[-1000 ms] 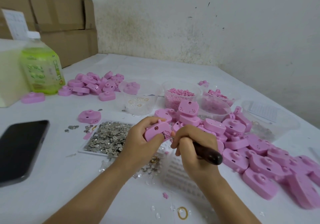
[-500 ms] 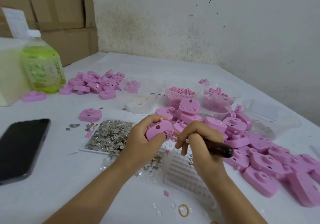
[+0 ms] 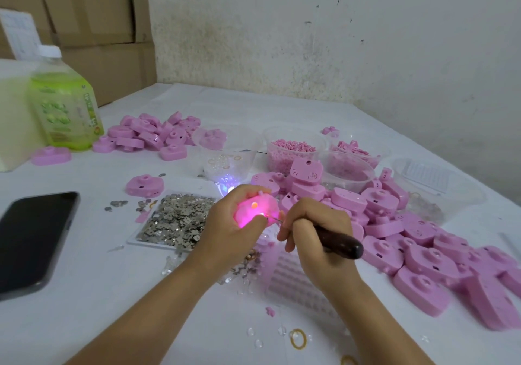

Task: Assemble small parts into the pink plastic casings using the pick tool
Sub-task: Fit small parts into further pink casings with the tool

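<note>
Left fingers [image 3: 243,191] round glowing pink casing [image 3: 253,210], right fingers [image 3: 303,213] pinching pick tool [image 3: 341,242].

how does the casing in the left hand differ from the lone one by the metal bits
The held casing glows inside; the lone casing is unlit. The held casing is gripped in the left hand, pick at it; the lone casing lies on the table. Both pink.
</note>
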